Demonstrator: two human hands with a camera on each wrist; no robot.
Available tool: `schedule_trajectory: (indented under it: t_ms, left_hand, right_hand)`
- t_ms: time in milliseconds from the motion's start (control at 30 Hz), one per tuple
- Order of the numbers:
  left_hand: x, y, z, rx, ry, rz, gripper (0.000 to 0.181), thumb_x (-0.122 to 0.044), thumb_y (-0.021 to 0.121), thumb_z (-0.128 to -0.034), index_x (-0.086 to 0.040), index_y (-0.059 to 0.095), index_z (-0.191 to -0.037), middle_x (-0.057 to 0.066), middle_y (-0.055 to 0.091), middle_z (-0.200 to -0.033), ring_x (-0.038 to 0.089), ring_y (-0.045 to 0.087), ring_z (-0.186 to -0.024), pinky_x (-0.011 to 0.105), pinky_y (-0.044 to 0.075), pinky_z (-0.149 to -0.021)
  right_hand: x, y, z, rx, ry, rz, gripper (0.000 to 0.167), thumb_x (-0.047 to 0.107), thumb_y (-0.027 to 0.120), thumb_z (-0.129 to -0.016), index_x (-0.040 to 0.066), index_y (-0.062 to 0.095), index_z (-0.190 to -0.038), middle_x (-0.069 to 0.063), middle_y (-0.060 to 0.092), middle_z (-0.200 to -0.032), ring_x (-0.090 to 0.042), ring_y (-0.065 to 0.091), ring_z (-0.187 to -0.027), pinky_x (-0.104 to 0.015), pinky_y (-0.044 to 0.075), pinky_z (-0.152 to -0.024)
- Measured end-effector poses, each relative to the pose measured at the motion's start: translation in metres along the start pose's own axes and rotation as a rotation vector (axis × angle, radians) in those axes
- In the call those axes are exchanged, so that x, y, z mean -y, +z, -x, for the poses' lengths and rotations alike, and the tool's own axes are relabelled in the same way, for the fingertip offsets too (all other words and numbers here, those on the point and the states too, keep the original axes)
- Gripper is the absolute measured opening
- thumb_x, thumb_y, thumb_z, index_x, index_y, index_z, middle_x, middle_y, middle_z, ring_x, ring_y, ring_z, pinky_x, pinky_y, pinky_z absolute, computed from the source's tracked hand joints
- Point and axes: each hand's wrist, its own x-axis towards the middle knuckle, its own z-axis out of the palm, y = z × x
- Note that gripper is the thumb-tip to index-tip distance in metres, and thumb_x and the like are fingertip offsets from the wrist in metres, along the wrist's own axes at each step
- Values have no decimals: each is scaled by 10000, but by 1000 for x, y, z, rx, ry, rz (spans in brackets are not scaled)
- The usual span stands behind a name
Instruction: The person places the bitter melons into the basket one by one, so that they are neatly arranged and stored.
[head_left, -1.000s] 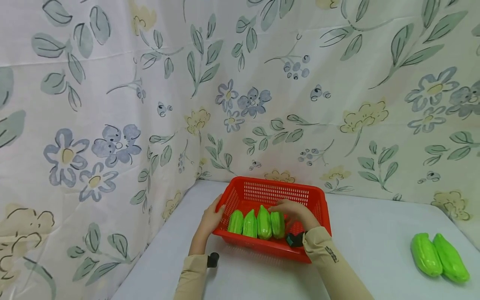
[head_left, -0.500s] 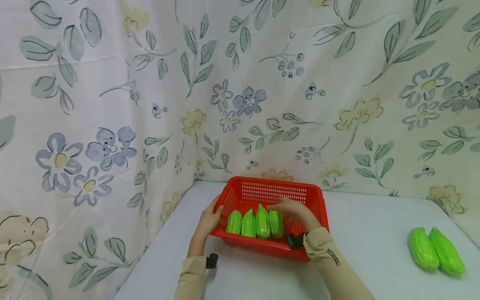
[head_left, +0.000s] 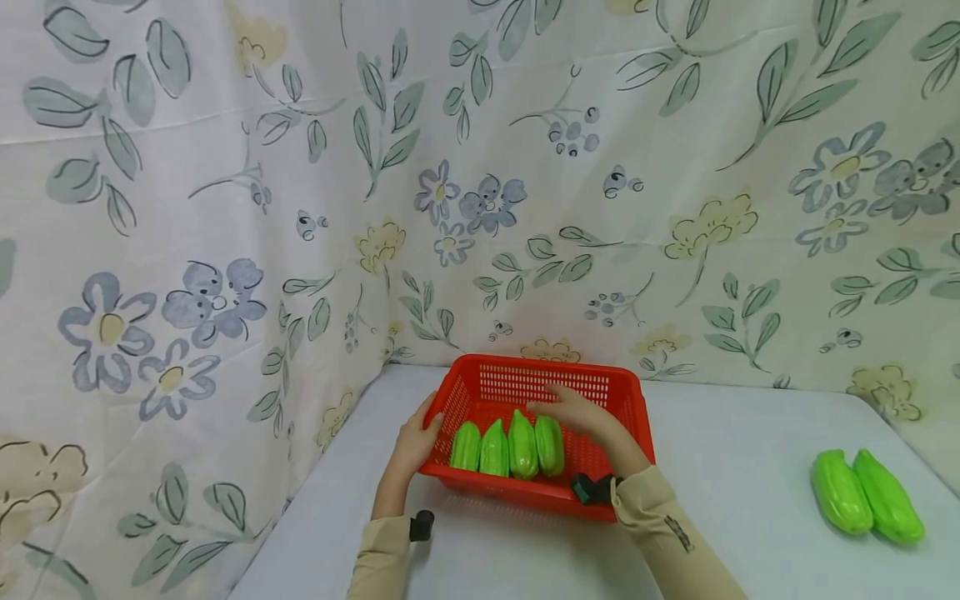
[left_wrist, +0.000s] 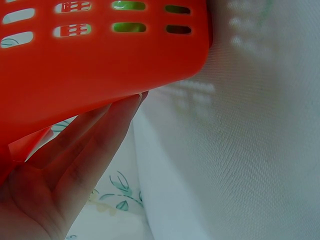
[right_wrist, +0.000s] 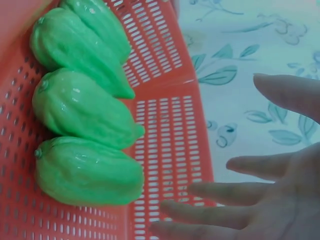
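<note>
In the head view, a red perforated plastic basket (head_left: 525, 497) stands on the table. Several glossy, ridged, bright green gourd-like vegetables (head_left: 522, 446) lie side by side along its near wall. My left hand (head_left: 414, 440) grips the basket's left end, thumb over the rim and fingers on the outside, as the left wrist view shows too. Above the right part of the basket hovers my right hand (head_left: 577, 412), fingers spread and holding nothing. From the right wrist, the closest green vegetable (right_wrist: 90, 171) lies a short way from those fingertips.
Two more green vegetables (head_left: 862, 496) lie together on the white table (head_left: 735, 467), far to the right of the basket. A floral cloth (head_left: 540, 208) hangs behind and along the left side. Each wrist wears a small dark device (head_left: 422, 526).
My right hand has lifted slightly away from the rightmost vegetable in the basket, its fingers now spread. My left hand stays on the rim. The head view has shifted a little.
</note>
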Motion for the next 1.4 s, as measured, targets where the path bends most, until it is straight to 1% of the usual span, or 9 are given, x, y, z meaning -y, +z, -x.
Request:
schedule_trajectory:
  t_ms: [133,233,433,600,700,833,967,1167,1400]
  left_hand:
    - [0,0,0,-5,7,-3,517,-240,485,-1020,-130,367,-1511,252,520,-1404,316,583,-1023,520,479,-857]
    - [0,0,0,-6,5,1,519,-243,487,-1019,-134,365,-1512,248,523,-1403,310,581,-1012,511,481,-851]
    - [-1,-1,0,0,4,2,522,-247,483,-1021,-128,359,-1514,250,520,-1403,295,577,-987,485,486,-825]
    - [-1,-1,0,7,-6,9,523,-247,482,-1021,-126,357,-1514,251,526,-1395,278,576,-955,445,493,-788]
    - [0,-1,0,4,0,4,524,-243,482,-1020,-116,357,-1513,259,534,-1380,276,578,-929,438,493,-767]
    - [-1,-1,0,-6,5,7,527,-250,483,-1020,-123,355,-1515,258,532,-1386,282,582,-940,457,492,-782]
    - [-1,0,-1,-5,10,7,526,-254,482,-1021,-127,357,-1515,252,524,-1399,284,580,-961,472,490,-808]
    - [-1,1,-1,0,4,4,518,-241,482,-1021,-129,362,-1512,248,533,-1390,289,578,-967,483,489,-822]
    - [0,1,-2,-2,-10,4,520,-247,481,-1022,-144,357,-1516,235,527,-1403,290,571,-985,478,488,-831]
  right_hand:
    - [0,-2,2,-36,-21,-14,778,401,592,-950,7,250,-1527,-255,280,-1566,-458,303,-1413,-594,313,-1105]
    - [0,-4,5,-55,-31,-39,817,452,595,-938,73,212,-1552,-222,253,-1588,-446,289,-1426,-607,314,-1100]
    - [-1,-4,9,-79,-106,-94,847,479,578,-945,133,128,-1574,-195,184,-1617,-442,209,-1464,-604,286,-1120]
    - [-3,-5,14,-102,-157,-138,876,506,587,-931,168,103,-1579,-198,212,-1609,-425,188,-1477,-603,276,-1126]
    - [-5,-6,17,-129,-173,-167,862,509,608,-918,237,120,-1575,-160,226,-1613,-409,195,-1481,-619,274,-1119]
    - [-10,-8,21,-157,-202,-209,857,491,623,-915,277,115,-1571,-113,212,-1627,-368,180,-1496,-619,275,-1118]
    - [-13,-12,25,-177,-232,-212,883,489,632,-908,264,99,-1575,-81,193,-1638,-340,154,-1509,-605,287,-1116]
    - [-18,-21,35,-216,-262,-180,877,467,630,-917,263,90,-1578,-99,184,-1639,-369,141,-1506,-620,269,-1112]
    - [-26,-36,44,-250,-289,-209,837,405,614,-946,264,87,-1580,-119,190,-1635,-377,150,-1502,-635,238,-1114]
